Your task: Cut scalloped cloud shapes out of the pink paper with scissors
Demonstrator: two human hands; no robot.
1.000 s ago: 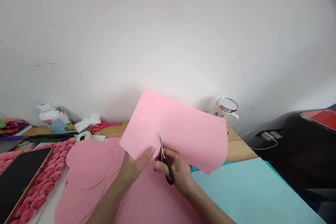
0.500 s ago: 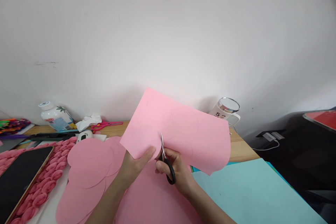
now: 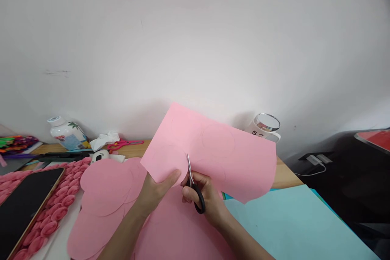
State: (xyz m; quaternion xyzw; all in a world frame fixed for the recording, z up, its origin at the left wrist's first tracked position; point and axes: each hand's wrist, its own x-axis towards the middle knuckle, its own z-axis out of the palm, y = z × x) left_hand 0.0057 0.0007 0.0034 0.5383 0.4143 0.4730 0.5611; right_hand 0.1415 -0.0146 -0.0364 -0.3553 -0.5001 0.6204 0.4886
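A large pink sheet of paper [image 3: 243,158] with faint drawn circles is held up above the desk. My left hand [image 3: 160,191] pinches its lower left part, thumb on top and the other fingers hidden behind. In my right hand [image 3: 204,191] are scissors [image 3: 198,199] with black handles, their blades upright inside a cut that curves along a drawn circle. The cut edge separates the part by my left thumb from the rest of the sheet. Below lie overlapping cut pink paper circles [image 3: 105,187] and more pink paper [image 3: 179,231].
A phone [image 3: 29,207] rests on a pink textured mat [image 3: 56,213] at left. Behind stand a white bottle [image 3: 68,134], crumpled tissue [image 3: 104,140] and pink scissors [image 3: 126,143]. A mug [image 3: 264,126] and light blue paper [image 3: 292,219] are on the right.
The sheet's right side has swung slightly outward to the right. The scissors and both hands stay at nearly the same spot on the cut; the view has shifted a little.
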